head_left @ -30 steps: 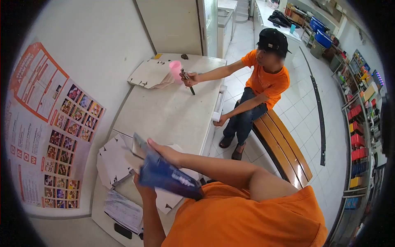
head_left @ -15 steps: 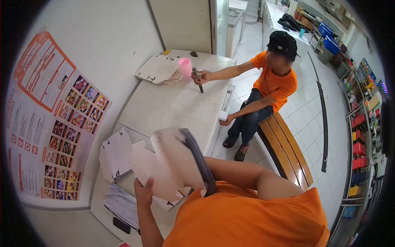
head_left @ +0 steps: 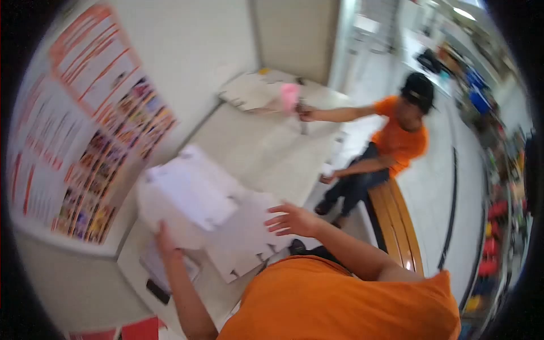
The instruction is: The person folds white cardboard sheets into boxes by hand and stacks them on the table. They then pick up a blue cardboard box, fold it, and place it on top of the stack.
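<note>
In the head view, white cut cardboard sheets [head_left: 241, 232] with small dark-edged notches lie overlapping on the near part of the table. My left hand [head_left: 168, 242] is at the lower left edge of the upper sheet [head_left: 190, 190], its fingers against the cardboard. Motion blurs it, but it appears closed on that edge. My right hand [head_left: 294, 220] is over the right side of the sheets, fingers spread, with nothing in it. Papers [head_left: 164, 266] and a dark phone [head_left: 158, 290] lie beside my left forearm.
Across the table [head_left: 249, 150] a seated co-worker [head_left: 399, 133] in orange holds a dark tool [head_left: 303, 122] near a pink cup [head_left: 290, 96]. More cardboard [head_left: 252, 90] lies at the far end. A wooden bench [head_left: 396, 221] stands on the right. A poster [head_left: 96, 113] hangs on the left wall.
The stack of cardboard that was lifted against my body is now down on the other sheets. My right hand has come out from behind it and opened. The view has shifted.
</note>
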A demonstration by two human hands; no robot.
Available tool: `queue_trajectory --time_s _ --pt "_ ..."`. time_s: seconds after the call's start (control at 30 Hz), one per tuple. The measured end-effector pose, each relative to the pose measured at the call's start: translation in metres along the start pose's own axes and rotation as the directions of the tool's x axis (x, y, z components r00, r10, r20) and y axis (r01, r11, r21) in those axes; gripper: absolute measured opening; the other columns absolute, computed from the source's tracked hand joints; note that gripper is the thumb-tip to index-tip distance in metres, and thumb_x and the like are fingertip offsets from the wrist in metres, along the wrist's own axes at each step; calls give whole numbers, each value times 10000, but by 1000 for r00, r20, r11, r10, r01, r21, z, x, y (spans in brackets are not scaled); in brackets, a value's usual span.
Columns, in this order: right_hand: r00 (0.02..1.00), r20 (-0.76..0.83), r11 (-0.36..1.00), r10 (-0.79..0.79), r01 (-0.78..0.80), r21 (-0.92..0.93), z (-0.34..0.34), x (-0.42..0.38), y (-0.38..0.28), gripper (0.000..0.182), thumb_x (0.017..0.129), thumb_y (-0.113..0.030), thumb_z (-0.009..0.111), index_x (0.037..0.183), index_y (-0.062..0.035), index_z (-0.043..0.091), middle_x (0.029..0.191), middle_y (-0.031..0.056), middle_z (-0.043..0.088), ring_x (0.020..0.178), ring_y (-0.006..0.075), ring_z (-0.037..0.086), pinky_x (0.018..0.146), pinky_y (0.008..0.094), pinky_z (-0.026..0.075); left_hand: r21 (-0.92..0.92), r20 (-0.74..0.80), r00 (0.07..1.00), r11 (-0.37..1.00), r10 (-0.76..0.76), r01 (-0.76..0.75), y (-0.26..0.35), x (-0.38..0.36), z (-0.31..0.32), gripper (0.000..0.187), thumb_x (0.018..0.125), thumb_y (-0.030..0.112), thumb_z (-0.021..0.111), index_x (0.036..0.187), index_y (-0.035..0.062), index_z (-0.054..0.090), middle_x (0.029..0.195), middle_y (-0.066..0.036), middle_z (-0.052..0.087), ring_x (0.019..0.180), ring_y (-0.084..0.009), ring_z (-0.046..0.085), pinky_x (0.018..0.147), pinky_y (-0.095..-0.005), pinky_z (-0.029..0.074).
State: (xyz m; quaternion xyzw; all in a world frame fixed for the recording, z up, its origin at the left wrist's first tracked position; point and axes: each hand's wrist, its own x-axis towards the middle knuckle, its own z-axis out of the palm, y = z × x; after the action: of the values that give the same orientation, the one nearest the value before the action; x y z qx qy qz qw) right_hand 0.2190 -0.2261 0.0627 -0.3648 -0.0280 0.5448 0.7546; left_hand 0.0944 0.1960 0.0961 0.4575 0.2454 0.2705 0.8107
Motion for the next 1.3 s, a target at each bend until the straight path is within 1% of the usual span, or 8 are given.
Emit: queue_trajectory --time_s 0.17,0.23,0.33,0.4,0.53,0.63,0.87,1.3 --pt "923 -363 813 -130 -110 -572 -18 26 18 472 967 -439 557 1259 -68 554 1174 160 661 1054 285 644 896 428 494 33 -114 992 998 -54 59 8 65 -50 591 961 383 618 1381 0 455 1269 -153 614 1107 -344 630 915 -494 533" --pt "769 -275 102 -577 -266 -958 -44 43 43 508 893 -412 657 1231 -44 565 1141 193 643 1058 344 630 890 474 501 239 -352 935 962 -39 130 -27 77 -91 671 942 482 606 1370 -15 469 1259 -173 617 1131 -363 608 933 -496 512" --pt "709 -435 177 -555 -411 -894 -30 31 42 571 847 -411 694 1244 -26 553 1167 211 600 1113 384 582 930 507 483 743 -348 937 604 -19 288 -106 62 -134 703 894 534 636 1277 -50 554 1258 -242 593 1113 -358 593 911 -477 497" --pt "681 -511 200 -525 -485 -852 -45 37 55 579 855 -414 688 1254 -20 543 1209 199 579 1153 365 564 941 510 483 944 -305 952 137 21 300 -145 13 -117 655 866 500 684 1175 -74 616 1238 -293 582 1066 -347 598 875 -465 500" --pt "787 -358 84 -502 -368 -926 -63 51 69 579 839 -404 682 1228 5 552 1199 219 564 1139 385 564 928 508 493 955 -200 979 216 -30 202 -145 -59 -70 600 834 438 741 1093 -91 623 1125 -295 615 1030 -331 604 841 -437 505" --pt "762 -377 94 -527 -388 -917 -47 47 65 532 846 -389 662 1180 15 570 1172 221 568 1120 395 569 914 509 499 996 -92 992 15 87 91 -136 -71 -48 543 814 379 774 1036 -91 616 993 -233 633 916 -290 608 798 -408 502" --pt "739 -348 -47 -578 -455 -889 -14 37 50 431 868 -359 639 1062 25 612 1103 211 590 1079 380 590 871 496 511 939 -160 984 296 -79 176 -152 -39 -95 423 822 322 777 844 -36 552 801 -105 572 716 -231 535 632 -385 464" --pt "689 -342 119 -639 -350 -929 -20 48 51 529 820 -363 712 1053 84 551 1055 264 607 1045 414 600 904 465 497 951 -141 985 262 -97 162 -137 -50 -75 440 793 313 799 767 11 480 744 -57 505 648 -205 464 602 -377 432"
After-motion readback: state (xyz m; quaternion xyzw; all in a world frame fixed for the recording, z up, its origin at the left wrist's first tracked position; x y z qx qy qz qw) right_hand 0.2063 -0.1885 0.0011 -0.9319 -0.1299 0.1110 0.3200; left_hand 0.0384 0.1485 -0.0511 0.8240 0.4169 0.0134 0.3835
